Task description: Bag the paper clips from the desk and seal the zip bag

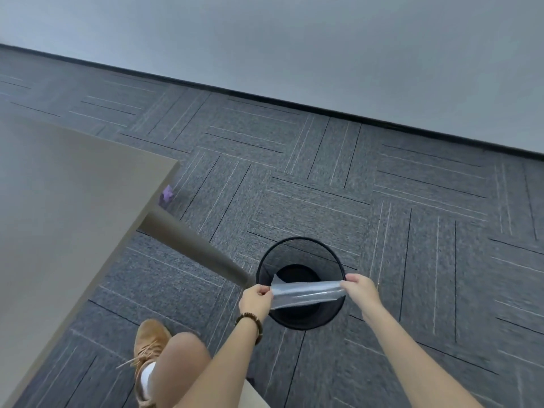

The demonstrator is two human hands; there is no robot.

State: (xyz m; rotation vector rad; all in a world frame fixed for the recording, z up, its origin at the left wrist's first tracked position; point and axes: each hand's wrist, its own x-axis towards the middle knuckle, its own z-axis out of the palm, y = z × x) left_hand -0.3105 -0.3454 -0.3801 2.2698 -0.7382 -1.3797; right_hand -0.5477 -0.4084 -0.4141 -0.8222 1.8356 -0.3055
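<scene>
I see one desk (59,201) far left, pale top bare in the part shown, one leg (194,248) slanting toward the bin. One small purple scrap (167,193) lies on the carpet (412,201) just beside the desk edge. One tan shoe (148,346) lower left. My left hand (255,300), one beaded bracelet (252,322) at the wrist, is pinched closed on the left end of the zip bag (307,293). One bag, clear, stretched flat and level between both hands, right above the open bin. Can't tell if any paper clips are in it; can't tell if the zip is sealed. One black round wastebasket (300,254) on the floor under the bag, inside looks dark, contents not readable. My right hand (360,291) is pinched closed on the bag's right end.
</scene>
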